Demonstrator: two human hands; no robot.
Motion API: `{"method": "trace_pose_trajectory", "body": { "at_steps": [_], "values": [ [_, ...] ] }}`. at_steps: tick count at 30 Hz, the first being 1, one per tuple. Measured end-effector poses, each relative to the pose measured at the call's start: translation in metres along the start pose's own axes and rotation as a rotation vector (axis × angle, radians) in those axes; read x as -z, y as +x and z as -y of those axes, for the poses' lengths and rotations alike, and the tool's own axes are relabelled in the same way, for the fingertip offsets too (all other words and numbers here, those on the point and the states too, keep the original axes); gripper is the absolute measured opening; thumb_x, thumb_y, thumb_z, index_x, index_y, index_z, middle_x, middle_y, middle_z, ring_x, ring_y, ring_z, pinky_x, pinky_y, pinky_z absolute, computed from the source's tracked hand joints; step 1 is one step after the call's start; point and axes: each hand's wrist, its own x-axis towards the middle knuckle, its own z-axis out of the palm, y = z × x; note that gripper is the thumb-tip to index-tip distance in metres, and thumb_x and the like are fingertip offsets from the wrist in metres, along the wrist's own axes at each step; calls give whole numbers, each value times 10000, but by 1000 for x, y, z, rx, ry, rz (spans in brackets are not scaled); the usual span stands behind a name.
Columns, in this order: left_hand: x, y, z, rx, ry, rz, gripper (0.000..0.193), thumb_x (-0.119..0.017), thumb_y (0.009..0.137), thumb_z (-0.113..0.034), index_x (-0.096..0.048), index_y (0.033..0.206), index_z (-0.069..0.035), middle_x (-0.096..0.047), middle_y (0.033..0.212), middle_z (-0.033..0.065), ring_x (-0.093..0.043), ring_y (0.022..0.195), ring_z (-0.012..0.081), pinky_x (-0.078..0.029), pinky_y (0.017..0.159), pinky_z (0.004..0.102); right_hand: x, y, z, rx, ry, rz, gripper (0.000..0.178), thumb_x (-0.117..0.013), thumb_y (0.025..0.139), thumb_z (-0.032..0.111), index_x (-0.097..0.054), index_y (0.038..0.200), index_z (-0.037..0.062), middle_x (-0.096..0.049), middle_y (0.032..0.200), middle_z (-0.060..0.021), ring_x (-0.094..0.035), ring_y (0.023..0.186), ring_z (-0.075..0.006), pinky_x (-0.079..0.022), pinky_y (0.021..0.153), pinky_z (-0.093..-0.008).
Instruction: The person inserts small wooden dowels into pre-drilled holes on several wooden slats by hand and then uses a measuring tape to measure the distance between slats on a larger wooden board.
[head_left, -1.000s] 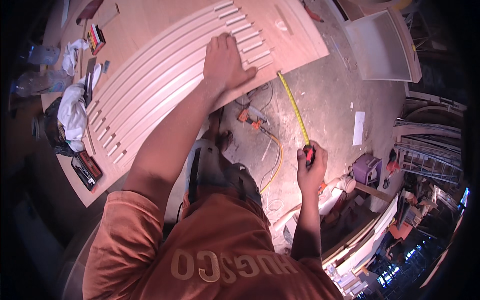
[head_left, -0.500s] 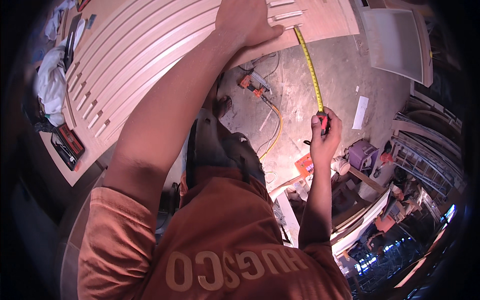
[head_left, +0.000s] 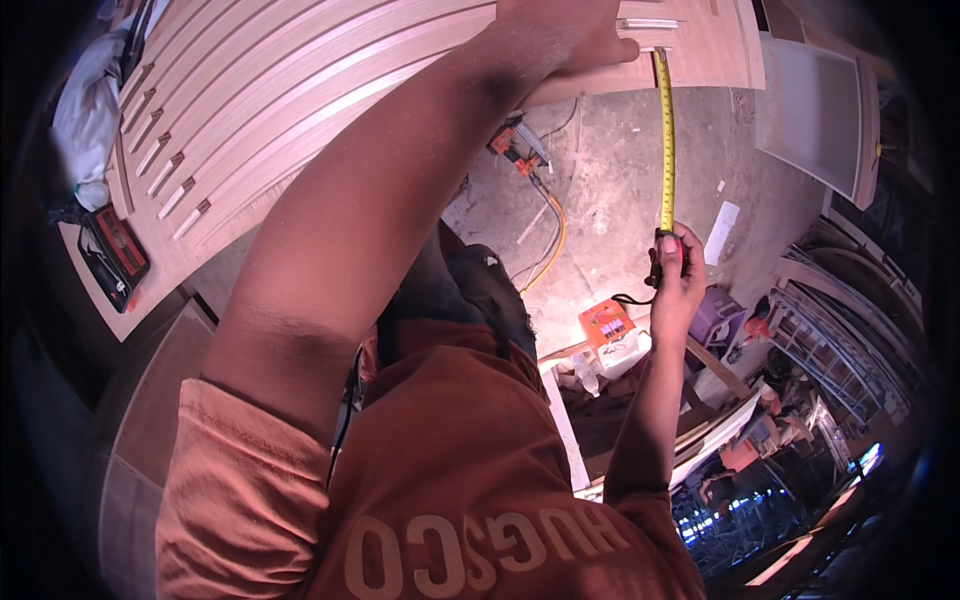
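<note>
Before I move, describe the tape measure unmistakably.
Start at the large wooden panel across the top. Near its right end, a tape measure stretches down to the right hand. Its nearly straight yellow blade differs from the curving orange cord.

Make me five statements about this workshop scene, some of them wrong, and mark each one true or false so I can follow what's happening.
1. The right hand holds a tape measure. True.
2. The blade is wound fully in. False: the yellow blade is drawn out and reaches the wooden panel.
3. The left hand hangs down by the person's side. False: the left hand is stretched out over the wooden panel.
4. An orange tool lies on the floor. True.
5. The flat white piece on the floor is left of the yellow blade. False: it is to the right.
</note>
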Motion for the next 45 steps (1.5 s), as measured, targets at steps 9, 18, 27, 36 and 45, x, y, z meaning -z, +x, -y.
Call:
{"method": "trace_pose_trajectory", "body": {
  "at_steps": [9, 18, 27, 36, 45],
  "values": [
    [-2, 1, 1, 2, -3, -58, 752, -800, 728, -422, -582, 1201, 121, -591, 1198, 237, -525, 1176, 371, -419, 1074, 449, 3, -5, 9, 17, -17, 3, 336, -692, 1038, 261, -652, 1296, 50, -579, 869, 47, -480, 698, -34, -385, 612, -209],
    [-8, 7, -6, 1, 134, -29, 907, -821, 708, -595, -588, 1251, 93, -609, 1256, 252, -542, 1187, 397, -444, 1062, 472, 40, 37, 12, -98, 157, 112, 451, -607, 1070, 358, -616, 1377, 28, -709, 1083, -73, -712, 923, -155, -522, 604, -262],
    [-7, 10, -8, -38, 137, -7, 935, -880, 669, -500, -544, 1290, 113, -561, 1322, 253, -498, 1215, 413, -418, 1079, 483, 50, 88, -1, -177, 287, 273, 369, -609, 1065, 278, -661, 1331, 29, -718, 1020, -65, -703, 811, -123, -491, 550, -253],
    [-12, 8, -6, -121, 158, 28, 1000, -903, 692, -500, -465, 1372, 88, -478, 1368, 293, -435, 1279, 455, -351, 1118, 561, 30, 119, 31, -131, 311, 370, 351, -707, 1009, 260, -698, 1239, -6, -627, 813, 3, -547, 680, -62, -421, 564, -248],
    [-15, 12, -7, -123, 168, 68, 1008, -936, 711, -446, -428, 1411, 72, -465, 1382, 263, -427, 1275, 409, -344, 1112, 534, 24, 137, 38, -173, 327, 415, 319, -713, 989, 212, -695, 1198, -27, -600, 781, 0, -538, 691, -78, -423, 610, -274]
  ]
}}
